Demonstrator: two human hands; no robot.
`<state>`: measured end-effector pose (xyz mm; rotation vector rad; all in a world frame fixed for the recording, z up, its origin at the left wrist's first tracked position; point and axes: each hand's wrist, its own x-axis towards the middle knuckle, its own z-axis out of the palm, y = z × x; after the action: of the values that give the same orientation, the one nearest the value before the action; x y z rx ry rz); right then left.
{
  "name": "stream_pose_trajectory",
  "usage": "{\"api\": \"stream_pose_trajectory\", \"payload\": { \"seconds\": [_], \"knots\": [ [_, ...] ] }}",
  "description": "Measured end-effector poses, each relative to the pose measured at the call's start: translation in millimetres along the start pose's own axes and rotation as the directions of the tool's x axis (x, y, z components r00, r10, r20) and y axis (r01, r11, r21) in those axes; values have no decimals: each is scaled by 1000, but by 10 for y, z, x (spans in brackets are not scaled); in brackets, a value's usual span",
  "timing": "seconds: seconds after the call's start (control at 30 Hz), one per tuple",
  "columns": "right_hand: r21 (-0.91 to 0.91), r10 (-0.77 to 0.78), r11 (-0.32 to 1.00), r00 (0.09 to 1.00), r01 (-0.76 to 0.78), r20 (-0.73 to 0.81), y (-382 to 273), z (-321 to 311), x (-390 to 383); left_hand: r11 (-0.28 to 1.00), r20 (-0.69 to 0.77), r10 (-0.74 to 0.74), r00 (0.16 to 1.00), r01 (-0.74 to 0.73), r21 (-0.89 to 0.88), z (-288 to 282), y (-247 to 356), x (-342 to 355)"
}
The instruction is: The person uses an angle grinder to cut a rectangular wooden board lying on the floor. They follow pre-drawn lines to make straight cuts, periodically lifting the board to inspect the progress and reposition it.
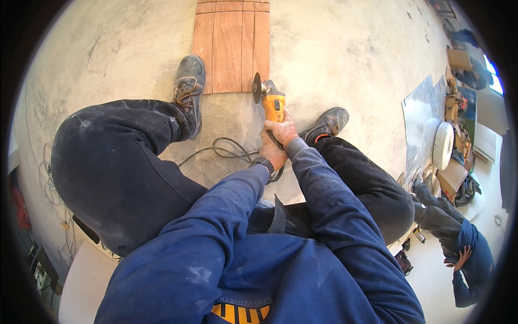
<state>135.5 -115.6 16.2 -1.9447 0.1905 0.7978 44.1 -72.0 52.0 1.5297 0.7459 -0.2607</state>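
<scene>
Both of my hands are closed around a yellow angle grinder (273, 106), whose dark cutting disc (257, 88) stands upright at the near right corner of a reddish-brown wooden board (232, 51). My right hand (284, 129) wraps the grinder's body. Behind it my left hand (273, 153), with a watch on the wrist, grips the rear end; its fingers are partly hidden. Dark lines run along and across the board, which lies flat on the floor. Whether the disc touches the wood I cannot tell. A dark power cord (226, 148) loops on the floor to the left of my hands.
My left shoe (189, 86) is beside the board's left edge; my right shoe (332, 120) is right of the grinder. Far right are a shiny sheet (423, 121), a white roll (443, 144), cardboard boxes (452, 175) and a standing person (464, 237). Cables (67, 237) lie far left.
</scene>
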Motion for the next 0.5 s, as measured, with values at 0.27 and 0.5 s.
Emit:
{"api": "stream_pose_trajectory", "payload": {
  "seconds": [0.27,0.5],
  "knots": [
    [-33,-7,999,1000,7,0,-59,-2,-63,999,-1,-1,1000,1,40,31,-104,37],
    [-41,-12,999,1000,11,-9,-97,-44,-32,999,-20,-20,1000,21,49,52,-46,59]
  ]
}}
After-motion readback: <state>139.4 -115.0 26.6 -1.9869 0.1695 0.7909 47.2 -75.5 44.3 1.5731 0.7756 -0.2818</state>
